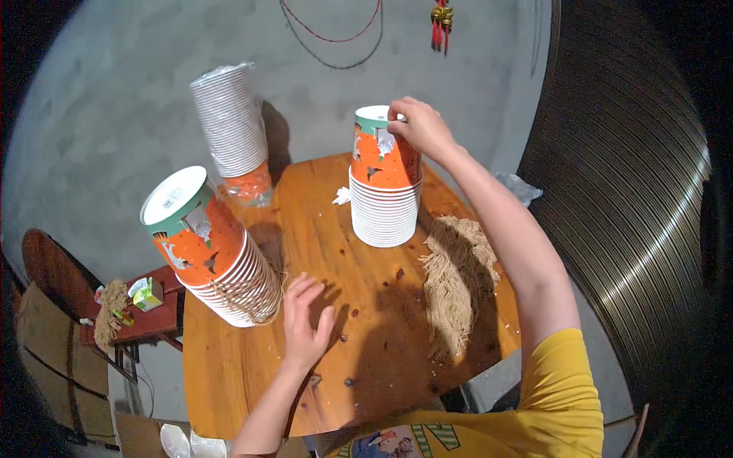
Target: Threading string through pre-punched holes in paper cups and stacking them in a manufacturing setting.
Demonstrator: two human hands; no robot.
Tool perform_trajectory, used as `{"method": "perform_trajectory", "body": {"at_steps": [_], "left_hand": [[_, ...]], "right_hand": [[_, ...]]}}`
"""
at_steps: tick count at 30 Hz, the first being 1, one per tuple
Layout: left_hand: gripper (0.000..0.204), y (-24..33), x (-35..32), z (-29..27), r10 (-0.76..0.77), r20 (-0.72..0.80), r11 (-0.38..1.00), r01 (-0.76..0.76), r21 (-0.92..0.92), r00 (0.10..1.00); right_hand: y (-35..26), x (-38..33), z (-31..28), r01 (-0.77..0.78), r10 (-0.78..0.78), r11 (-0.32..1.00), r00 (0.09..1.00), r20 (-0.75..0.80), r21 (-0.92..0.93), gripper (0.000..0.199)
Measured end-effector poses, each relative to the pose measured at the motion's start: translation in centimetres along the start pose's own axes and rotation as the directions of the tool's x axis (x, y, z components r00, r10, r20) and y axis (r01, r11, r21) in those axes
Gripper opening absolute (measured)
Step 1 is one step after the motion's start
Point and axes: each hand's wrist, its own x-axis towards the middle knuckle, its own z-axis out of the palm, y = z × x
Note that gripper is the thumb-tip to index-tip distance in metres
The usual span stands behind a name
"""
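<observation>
Two stacks of upside-down paper buckets, orange with green bands and white rims, stand on the wooden table. My right hand [418, 128] is at the top of the right stack [386, 206], its fingers bent over the edge of the uppermost bucket's white base. My left hand [307, 324] hovers over the table beside the left stack [206, 248], fingers apart and holding nothing. Thin tan strands [256, 294] hang around the rims of that left stack, which looks tilted here. Under my right forearm lies a bundle of wavy tan strands [450, 286].
A tall plastic-wrapped stack of buckets [229, 122] stands at the table's back left. White crumpled scraps [342, 196] lie by the right stack. A red bench [149, 317] at left carries a tissue pack [146, 294] and more tan strands [111, 309]. A ribbed metal shutter [626, 191] rises at right.
</observation>
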Motion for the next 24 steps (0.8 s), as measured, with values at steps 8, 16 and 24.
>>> {"method": "perform_trajectory", "body": {"at_steps": [8,16,24], "left_hand": [[0.032,-1.0,1.5,3.7,-0.102,0.119,0.992,0.109,-0.062,0.988],[0.030,0.2,5.5,4.2,-0.196,0.138,0.962,0.218,-0.167,0.971],[0.039,6.0,14.3,5.1,-0.137,-0.028,0.734,0.082,-0.674,0.990]], "right_hand": [[0.9,1.5,-1.9,0.058,-0.056,0.996,0.998,-0.031,0.064,0.018],[1.0,0.9,-8.8,0.033,0.015,0.976,0.975,-0.220,0.216,0.023],[-3.7,-10.1,-11.5,0.313,-0.046,0.885,0.794,-0.606,0.344,0.016]]}}
